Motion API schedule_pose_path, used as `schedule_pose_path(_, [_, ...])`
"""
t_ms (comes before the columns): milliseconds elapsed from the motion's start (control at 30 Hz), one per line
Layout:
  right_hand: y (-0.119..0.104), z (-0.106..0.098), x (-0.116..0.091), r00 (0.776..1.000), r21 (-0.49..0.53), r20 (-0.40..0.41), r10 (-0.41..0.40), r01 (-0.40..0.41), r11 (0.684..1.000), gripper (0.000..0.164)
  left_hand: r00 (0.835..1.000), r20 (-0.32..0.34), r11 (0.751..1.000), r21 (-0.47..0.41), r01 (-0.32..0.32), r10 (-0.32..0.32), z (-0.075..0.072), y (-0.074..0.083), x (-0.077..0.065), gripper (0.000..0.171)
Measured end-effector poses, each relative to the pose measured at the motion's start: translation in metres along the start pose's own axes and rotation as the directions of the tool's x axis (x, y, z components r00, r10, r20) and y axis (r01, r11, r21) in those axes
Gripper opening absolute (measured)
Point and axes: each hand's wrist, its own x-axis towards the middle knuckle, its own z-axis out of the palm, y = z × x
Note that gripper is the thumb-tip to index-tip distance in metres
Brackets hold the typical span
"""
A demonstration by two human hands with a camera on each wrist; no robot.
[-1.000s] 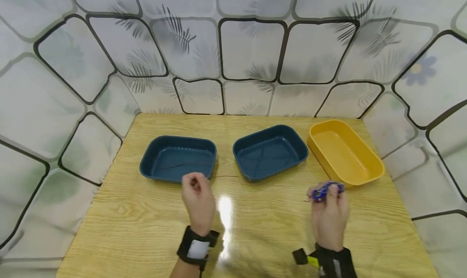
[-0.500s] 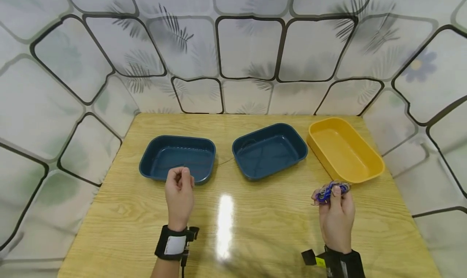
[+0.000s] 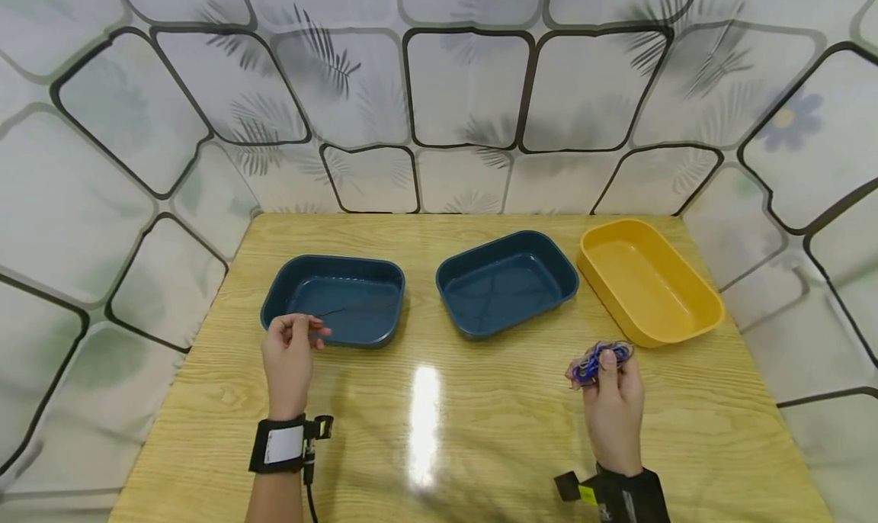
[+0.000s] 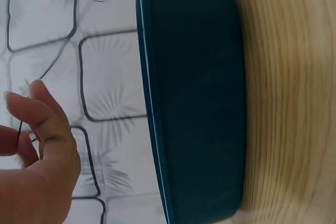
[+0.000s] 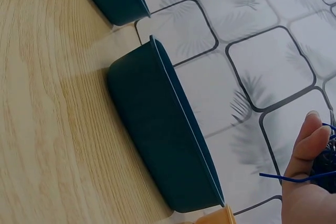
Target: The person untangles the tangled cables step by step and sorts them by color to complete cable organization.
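On the wooden surface [image 3: 494, 409] I see a middle blue tray [image 3: 507, 287]. To its front right, the right hand [image 3: 615, 416] grips a tangled wire bundle [image 3: 588, 367], whose loose end [image 5: 273, 176] might snag and unravel it; to its front left, the left hand [image 3: 288, 363] pinches a thin dark strand [image 3: 333, 312], which could slip if that hold slackens.

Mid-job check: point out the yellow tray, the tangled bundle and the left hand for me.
Yellow tray [image 3: 648, 283]: head view, on its bare inner floor.
Tangled bundle [image 3: 590, 367]: head view, on its exposed middle.
Left hand [image 3: 286, 366]: head view, mid-hand.
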Motion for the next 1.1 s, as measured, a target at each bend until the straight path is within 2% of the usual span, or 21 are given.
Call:
schedule_pose_path(200, [0.004,0.004,-0.001,1.0,-0.04,0.008,0.007,-0.007,0.999,0.022,0.988,-0.139,0.996,0.042,0.073,-0.067,-0.018,-0.005,0.021,0.014])
schedule_pose_path(300, [0.005,0.006,-0.001,1.0,-0.057,0.009,0.014,-0.013,0.998,0.022,0.979,-0.177,0.99,0.078,0.118,-0.103,-0.022,-0.008,0.029,0.013])
schedule_pose_path(467, [0.006,0.007,-0.001,1.0,-0.061,0.003,0.017,-0.017,0.998,0.021,0.977,-0.178,0.98,0.141,0.139,-0.113,-0.018,-0.013,0.037,0.021])
schedule_pose_path(567, [0.007,0.008,-0.001,1.0,-0.068,0.005,0.02,-0.019,0.998,0.023,0.976,-0.183,0.98,0.138,0.142,-0.116,-0.017,-0.016,0.04,0.028])
schedule_pose_path(733, [0.011,0.007,-0.004,0.999,-0.099,-0.003,0.035,-0.035,0.995,0.024,0.97,-0.199,0.972,0.158,0.173,-0.141,-0.021,-0.024,0.04,0.032])
schedule_pose_path(800, [0.012,0.007,-0.004,0.999,-0.101,-0.008,0.033,-0.034,0.994,0.025,0.97,-0.205,0.965,0.198,0.175,-0.134,-0.023,-0.026,0.04,0.031])
schedule_pose_path(933, [0.012,0.008,-0.003,0.999,-0.089,0.0,0.034,-0.034,0.995,0.026,0.977,-0.202,0.959,0.257,0.12,-0.068,-0.021,-0.028,0.038,0.026])
schedule_pose_path(1000, [0.013,0.009,-0.002,0.999,-0.079,0.014,0.031,-0.03,0.996,0.026,0.983,-0.182,0.96,0.275,0.054,-0.003,-0.017,-0.027,0.034,0.023])
schedule_pose_path(1100, [0.013,0.009,-0.001,0.999,-0.066,0.026,0.02,-0.019,0.998,0.025,0.987,-0.111,0.958,0.275,-0.08,0.114,-0.005,-0.022,0.026,0.02])
